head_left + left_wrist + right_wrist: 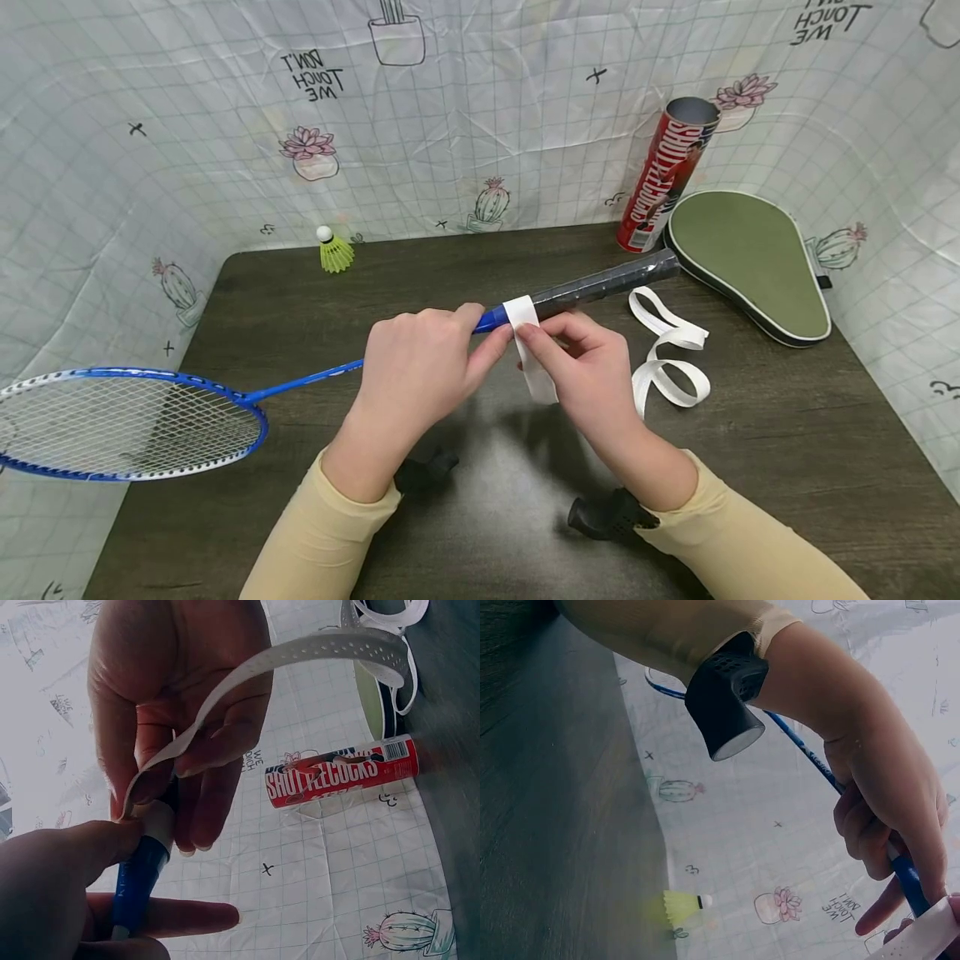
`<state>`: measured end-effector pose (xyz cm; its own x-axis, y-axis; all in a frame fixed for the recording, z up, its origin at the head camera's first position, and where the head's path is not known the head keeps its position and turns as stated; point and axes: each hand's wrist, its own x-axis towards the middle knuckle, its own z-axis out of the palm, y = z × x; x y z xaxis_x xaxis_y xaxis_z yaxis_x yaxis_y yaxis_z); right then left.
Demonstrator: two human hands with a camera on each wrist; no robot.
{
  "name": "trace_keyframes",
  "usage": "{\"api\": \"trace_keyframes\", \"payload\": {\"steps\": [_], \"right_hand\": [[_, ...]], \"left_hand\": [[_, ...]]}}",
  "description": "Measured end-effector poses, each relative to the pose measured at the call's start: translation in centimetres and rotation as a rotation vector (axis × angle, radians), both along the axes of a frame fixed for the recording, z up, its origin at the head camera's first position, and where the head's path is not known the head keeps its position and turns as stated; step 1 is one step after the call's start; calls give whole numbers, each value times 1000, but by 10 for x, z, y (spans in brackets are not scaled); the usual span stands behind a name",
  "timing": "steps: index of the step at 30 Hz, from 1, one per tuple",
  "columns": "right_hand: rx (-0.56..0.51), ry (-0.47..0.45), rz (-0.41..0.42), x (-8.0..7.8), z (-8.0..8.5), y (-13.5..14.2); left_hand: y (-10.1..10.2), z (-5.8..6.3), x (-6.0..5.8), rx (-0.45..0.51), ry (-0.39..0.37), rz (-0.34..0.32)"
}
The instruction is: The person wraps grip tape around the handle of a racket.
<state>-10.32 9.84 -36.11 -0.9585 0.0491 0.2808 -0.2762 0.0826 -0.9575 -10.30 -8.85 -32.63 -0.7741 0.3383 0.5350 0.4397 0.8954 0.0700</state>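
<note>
A blue-and-white badminton racket [307, 381] slants across the head view, its strung head at the left and its black handle [600, 283] up to the right. My left hand [416, 362] grips it around the shaft near the blue cone, thumb against a white grip tape [522, 310]. One end of this tape laps the cone where the handle begins. Between thumb and index finger, my right hand [592, 367] pinches the tape just below the racket. In the left wrist view the perforated tape [300, 654] curves away from the right hand [180, 667].
Loose loops of the tape [678, 337] lie on the dark table [750, 467] at right. A red shuttlecock tube [663, 179] stands at the back, beside a green paddle-shaped case [750, 258]. Toward the back left sits a yellow shuttlecock [335, 252]. Patterned cloth [450, 125] rises behind.
</note>
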Motion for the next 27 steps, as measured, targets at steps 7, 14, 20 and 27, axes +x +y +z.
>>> {"api": "trace_keyframes", "payload": {"steps": [7,14,20,27], "right_hand": [[-1,-4,7,0,0,0],[4,-4,-28,-2,-1,1],[-12,-6,-34,-2,0,1],[-15,10,-21,1,2,0]], "left_hand": [[-1,2,1,-3,-61,-8],[-1,6,4,1,-141,-39],[-1,7,5,2,-160,-45],[0,9,5,-14,-201,-29]]}}
